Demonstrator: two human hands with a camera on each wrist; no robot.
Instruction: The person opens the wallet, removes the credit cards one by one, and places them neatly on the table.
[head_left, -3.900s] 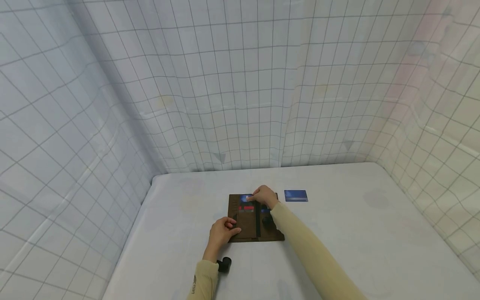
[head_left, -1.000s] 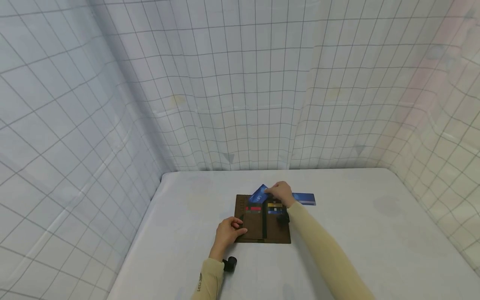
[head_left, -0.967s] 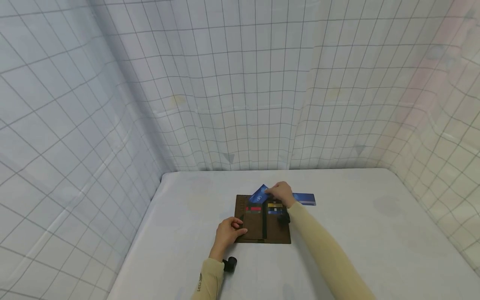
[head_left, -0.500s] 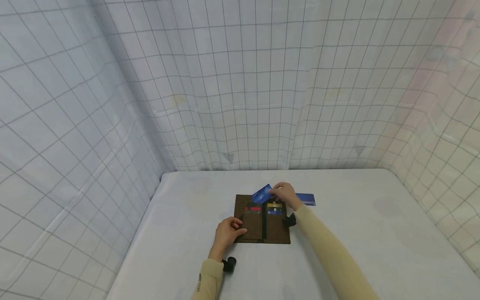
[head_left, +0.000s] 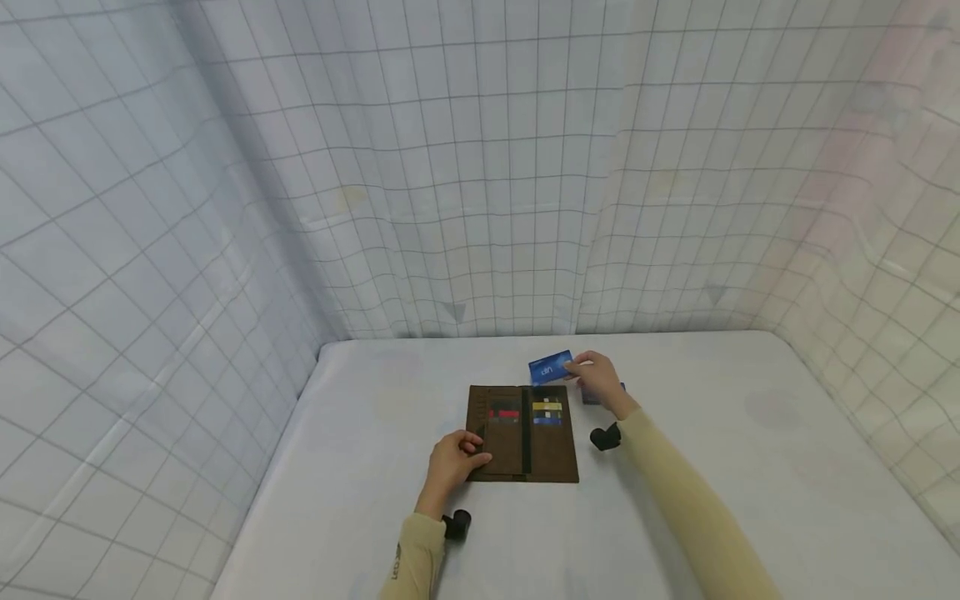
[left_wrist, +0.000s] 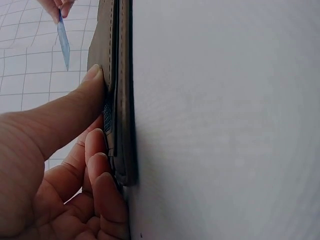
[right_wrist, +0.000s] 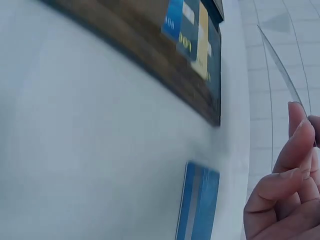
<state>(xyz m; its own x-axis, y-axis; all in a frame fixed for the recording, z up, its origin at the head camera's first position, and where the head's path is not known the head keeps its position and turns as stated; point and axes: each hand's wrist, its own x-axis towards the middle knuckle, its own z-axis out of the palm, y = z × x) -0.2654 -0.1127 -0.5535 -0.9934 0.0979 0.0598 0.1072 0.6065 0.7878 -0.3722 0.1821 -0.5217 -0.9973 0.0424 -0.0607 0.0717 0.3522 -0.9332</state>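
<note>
A brown wallet [head_left: 501, 456] lies spread open on the white table. My left hand [head_left: 452, 463] holds its left edge; the left wrist view shows the thumb on top and the other fingers curled against the edge. Beyond the wallet's far edge, my right hand [head_left: 597, 381] pinches a blue bank card [head_left: 548, 367] by its right end, apart from the wallet. In the right wrist view that card is nearly edge-on. Several cards [head_left: 547, 412] fill the wallet's right slots, and a red card [head_left: 508, 414] shows on the left side.
Another blue card [right_wrist: 198, 202] lies flat on the table right of the wallet, partly covered by my right hand in the head view. A white curtain [head_left: 480, 208] with a dark grid stands behind the table and at both sides.
The right hand has drawn the blue card up out of the wallet's left side and carried it right, past the far edge. The left hand stays on the wallet's left edge.
</note>
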